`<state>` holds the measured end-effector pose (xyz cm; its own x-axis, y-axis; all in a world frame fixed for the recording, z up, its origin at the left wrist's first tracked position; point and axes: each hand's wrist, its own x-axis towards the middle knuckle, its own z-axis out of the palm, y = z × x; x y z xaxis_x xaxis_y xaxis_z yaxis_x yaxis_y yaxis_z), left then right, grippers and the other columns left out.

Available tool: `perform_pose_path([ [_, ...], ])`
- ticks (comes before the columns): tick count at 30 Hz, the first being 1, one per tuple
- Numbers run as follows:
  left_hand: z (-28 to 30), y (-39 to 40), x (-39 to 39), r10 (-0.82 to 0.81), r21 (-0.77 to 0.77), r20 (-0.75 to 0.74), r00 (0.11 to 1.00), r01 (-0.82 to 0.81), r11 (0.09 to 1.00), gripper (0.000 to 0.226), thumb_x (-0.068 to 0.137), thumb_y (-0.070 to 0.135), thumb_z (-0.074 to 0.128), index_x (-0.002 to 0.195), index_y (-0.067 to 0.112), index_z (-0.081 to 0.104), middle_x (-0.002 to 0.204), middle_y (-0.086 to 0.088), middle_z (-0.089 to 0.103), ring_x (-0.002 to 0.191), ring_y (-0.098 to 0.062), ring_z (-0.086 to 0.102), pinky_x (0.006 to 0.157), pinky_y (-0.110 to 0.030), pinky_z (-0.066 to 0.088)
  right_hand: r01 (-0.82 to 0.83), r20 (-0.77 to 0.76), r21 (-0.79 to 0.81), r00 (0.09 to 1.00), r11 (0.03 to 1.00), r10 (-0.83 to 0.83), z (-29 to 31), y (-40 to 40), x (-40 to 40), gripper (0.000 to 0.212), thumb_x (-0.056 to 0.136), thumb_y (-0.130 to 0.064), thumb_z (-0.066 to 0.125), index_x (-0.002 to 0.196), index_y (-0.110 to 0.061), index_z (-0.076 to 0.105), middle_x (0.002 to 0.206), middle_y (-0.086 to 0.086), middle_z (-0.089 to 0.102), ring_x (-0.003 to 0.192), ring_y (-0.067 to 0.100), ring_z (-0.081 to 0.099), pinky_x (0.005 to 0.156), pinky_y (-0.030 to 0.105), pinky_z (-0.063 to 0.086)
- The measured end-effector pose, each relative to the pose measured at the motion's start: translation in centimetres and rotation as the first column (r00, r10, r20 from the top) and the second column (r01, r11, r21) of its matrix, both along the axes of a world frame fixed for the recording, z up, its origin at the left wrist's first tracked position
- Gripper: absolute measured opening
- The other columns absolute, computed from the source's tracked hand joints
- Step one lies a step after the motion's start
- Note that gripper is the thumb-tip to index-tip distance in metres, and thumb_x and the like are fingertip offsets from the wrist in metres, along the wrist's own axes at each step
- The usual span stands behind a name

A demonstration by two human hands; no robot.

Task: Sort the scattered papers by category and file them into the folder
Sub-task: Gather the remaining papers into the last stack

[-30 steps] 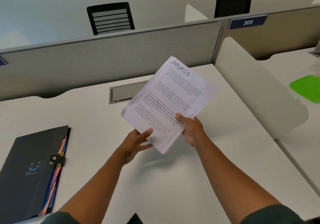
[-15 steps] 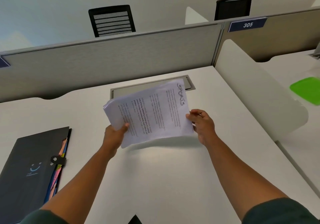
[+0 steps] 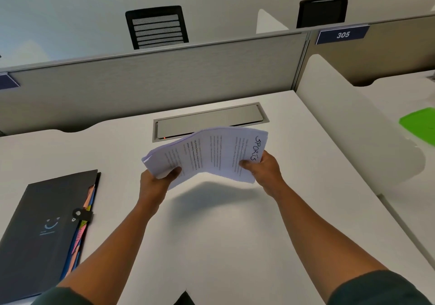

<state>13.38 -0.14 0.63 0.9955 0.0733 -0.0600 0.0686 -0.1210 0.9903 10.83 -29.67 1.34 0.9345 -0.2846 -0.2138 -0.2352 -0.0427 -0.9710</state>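
Note:
A stack of white printed papers (image 3: 207,154), with "SPORTS" handwritten at its right end, is held sideways above the white desk (image 3: 223,234). My left hand (image 3: 156,182) grips the stack's left end with the thumb on top. My right hand (image 3: 263,169) grips its right end, thumb on the top sheet. The stack bows upward in the middle. A dark grey expanding folder (image 3: 40,234) lies closed on the desk at the lower left, with coloured tab dividers showing along its right edge and a strap fastened over them.
A grey cable-tray lid (image 3: 209,121) is set into the desk behind the papers. A grey partition (image 3: 150,78) runs along the back and a white divider (image 3: 353,125) along the right. A green object (image 3: 419,123) lies on the neighbouring desk. Two black chairs stand beyond.
The paper stack has turned from upright-diagonal to lying sideways and come lower. My left hand moved to its left end; my right hand now grips the right end by the "SPORTS" heading.

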Motion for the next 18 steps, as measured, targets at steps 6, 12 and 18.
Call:
perform_pose_path([
  [6,-1.0,0.0,-0.7,0.001,0.028,-0.041,0.999,0.000,1.000,0.047,0.074,0.031,0.080,0.116,0.035,0.062,0.105,0.004,0.071,0.096,-0.021,0.068,0.074,-0.030,0.062,-0.063,-0.080,-0.111,0.995,0.992,0.055,-0.9,0.2,-0.4,0.035,0.085,-0.013,0.073,0.118,-0.013,0.061,0.113,0.008,0.067,0.100,0.027,0.066,0.076,0.032,0.057],
  [12,-0.4,-0.3,-0.4,0.032,0.024,0.023,0.999,-0.032,0.999,0.053,0.076,0.035,0.077,0.125,0.025,0.061,0.108,-0.001,0.071,0.098,-0.023,0.068,0.076,-0.030,0.062,-0.010,0.004,-0.123,1.000,0.992,0.011,0.2,-0.1,0.1,0.025,0.086,-0.014,0.071,0.106,-0.025,0.061,0.103,0.002,0.068,0.093,0.023,0.067,0.063,0.019,0.055],
  [18,-0.9,-0.4,-0.9,0.012,0.046,0.045,0.999,-0.014,0.999,0.040,0.085,0.022,0.077,0.110,0.049,0.061,0.103,0.014,0.070,0.098,-0.020,0.067,0.073,-0.022,0.060,-0.080,-0.116,-0.184,0.991,0.980,0.059,-0.8,-0.6,-0.4,0.034,0.085,-0.013,0.073,0.116,-0.015,0.061,0.114,0.008,0.067,0.102,0.028,0.065,0.080,0.033,0.057],
])
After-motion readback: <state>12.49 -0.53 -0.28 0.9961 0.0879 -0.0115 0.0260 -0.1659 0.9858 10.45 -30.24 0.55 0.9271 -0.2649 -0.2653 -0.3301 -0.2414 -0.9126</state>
